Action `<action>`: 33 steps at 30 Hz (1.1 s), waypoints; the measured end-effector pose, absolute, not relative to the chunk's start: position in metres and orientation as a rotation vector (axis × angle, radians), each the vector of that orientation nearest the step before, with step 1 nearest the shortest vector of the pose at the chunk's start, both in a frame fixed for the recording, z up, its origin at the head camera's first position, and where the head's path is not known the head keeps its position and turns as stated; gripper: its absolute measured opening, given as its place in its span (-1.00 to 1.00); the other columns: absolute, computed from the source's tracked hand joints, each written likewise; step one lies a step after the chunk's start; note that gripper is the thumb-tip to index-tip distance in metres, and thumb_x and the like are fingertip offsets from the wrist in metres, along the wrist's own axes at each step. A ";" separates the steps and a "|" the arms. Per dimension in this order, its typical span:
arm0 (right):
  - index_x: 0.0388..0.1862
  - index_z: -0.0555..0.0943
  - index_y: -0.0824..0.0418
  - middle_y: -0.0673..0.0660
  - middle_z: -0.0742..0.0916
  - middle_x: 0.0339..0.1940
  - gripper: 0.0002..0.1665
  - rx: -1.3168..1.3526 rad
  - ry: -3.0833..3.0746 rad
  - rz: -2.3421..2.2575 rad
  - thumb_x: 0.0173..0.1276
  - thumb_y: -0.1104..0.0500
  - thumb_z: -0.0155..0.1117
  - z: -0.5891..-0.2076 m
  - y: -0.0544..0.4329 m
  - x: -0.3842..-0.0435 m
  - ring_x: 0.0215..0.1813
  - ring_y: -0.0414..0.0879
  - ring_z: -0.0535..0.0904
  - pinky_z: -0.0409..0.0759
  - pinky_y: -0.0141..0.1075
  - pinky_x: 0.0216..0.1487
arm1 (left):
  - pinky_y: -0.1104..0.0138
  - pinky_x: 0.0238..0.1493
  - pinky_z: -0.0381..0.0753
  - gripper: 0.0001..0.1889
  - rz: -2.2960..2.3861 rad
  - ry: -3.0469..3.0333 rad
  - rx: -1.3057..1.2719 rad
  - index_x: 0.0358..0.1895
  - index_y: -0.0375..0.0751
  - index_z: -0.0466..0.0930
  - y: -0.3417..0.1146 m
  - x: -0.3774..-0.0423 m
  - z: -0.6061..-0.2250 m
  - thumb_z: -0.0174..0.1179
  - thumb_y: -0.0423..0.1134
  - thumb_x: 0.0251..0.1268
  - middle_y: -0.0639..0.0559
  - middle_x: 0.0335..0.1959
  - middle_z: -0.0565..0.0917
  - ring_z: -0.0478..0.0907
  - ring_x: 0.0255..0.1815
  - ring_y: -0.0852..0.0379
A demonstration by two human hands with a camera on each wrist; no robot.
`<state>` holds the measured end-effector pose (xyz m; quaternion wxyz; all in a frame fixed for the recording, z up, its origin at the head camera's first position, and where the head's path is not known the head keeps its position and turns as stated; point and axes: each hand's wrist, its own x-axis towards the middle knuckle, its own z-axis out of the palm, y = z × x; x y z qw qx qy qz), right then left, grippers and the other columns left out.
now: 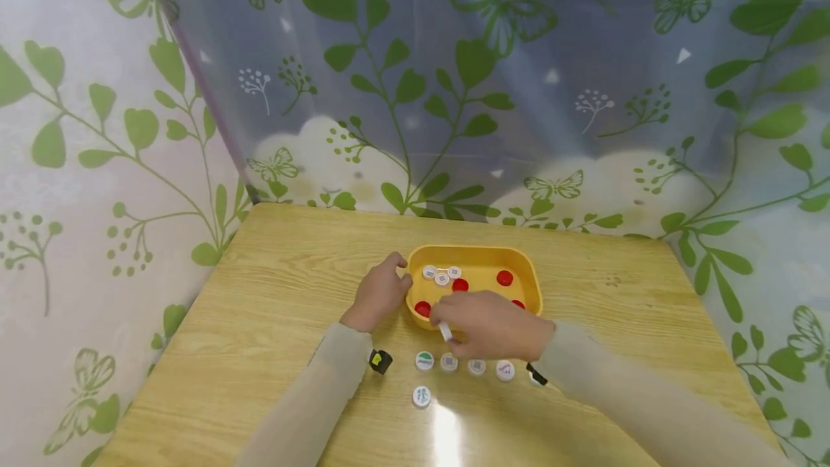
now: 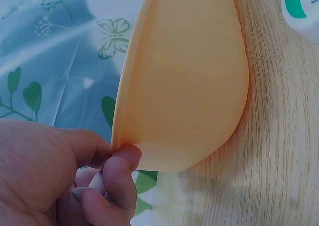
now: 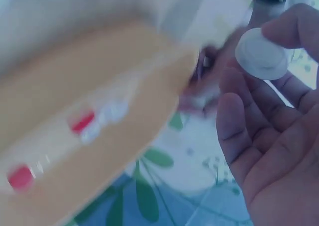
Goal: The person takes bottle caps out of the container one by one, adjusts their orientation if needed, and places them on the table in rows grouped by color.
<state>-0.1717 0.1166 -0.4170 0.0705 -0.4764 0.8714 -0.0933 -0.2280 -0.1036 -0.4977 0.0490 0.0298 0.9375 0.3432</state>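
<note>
My left hand point(image 1: 381, 292) pinches the left end rim of a yellow plastic bin point(image 1: 476, 254), thumb and fingertip on either side of the edge in the left wrist view. Over the bin's front edge, my right hand point(image 1: 489, 323) pinches a white round cap point(image 3: 260, 54) between thumb and fingers; the cap appears edge-on in the head view. Inside the bin lie several red caps point(image 1: 505, 278) and a cluster of white caps point(image 1: 442, 279). Part of the bin's front is hidden behind my right hand.
On the wooden table point(image 1: 305, 258), a row of white caps point(image 1: 449, 362) lies in front of the bin, one with a green print point(image 1: 424, 360). A single white cap point(image 1: 421, 397) sits nearer me. Patterned curtains point(image 1: 415, 92) stand behind and at both sides.
</note>
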 end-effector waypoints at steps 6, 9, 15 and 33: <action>0.09 0.70 0.10 -0.10 0.74 -0.09 -0.64 -1.399 2.612 -0.379 0.31 0.14 0.49 -0.446 0.125 -0.127 -0.09 -0.25 0.61 0.62 -0.33 0.00 | 0.30 -0.45 0.40 -0.68 1.047 2.851 0.080 0.24 -0.19 0.50 -0.103 -0.228 -0.497 0.12 -0.18 0.55 0.01 -0.48 0.58 0.44 -0.56 0.12; -0.01 0.75 0.09 -0.10 0.71 -0.14 -0.70 -1.419 2.654 -0.463 0.29 0.12 0.53 -0.462 0.128 -0.111 -0.10 -0.24 0.57 0.60 -0.39 -0.03 | 0.30 -0.46 0.39 -0.68 1.062 2.840 0.071 0.25 -0.19 0.50 -0.103 -0.227 -0.497 0.11 -0.18 0.56 0.00 -0.50 0.57 0.44 -0.57 0.12; -0.08 0.75 0.06 -0.12 0.62 -0.20 -0.75 -1.278 2.763 -0.510 0.27 0.11 0.52 -0.490 0.133 -0.093 -0.17 -0.27 0.50 0.56 -0.43 -0.16 | 0.30 -0.47 0.38 -0.67 1.068 2.839 0.068 0.25 -0.19 0.49 -0.103 -0.226 -0.496 0.11 -0.18 0.55 0.01 -0.51 0.56 0.43 -0.57 0.11; -0.22 0.71 0.01 -0.18 0.61 -0.33 -0.83 -1.156 2.861 -0.442 0.23 0.08 0.51 -0.518 0.134 -0.089 -0.31 -0.30 0.43 0.47 -0.44 -0.29 | 0.30 -0.43 0.41 -0.67 1.057 2.846 0.052 0.25 -0.19 0.50 -0.102 -0.226 -0.495 0.12 -0.17 0.56 0.00 -0.43 0.61 0.47 -0.52 0.10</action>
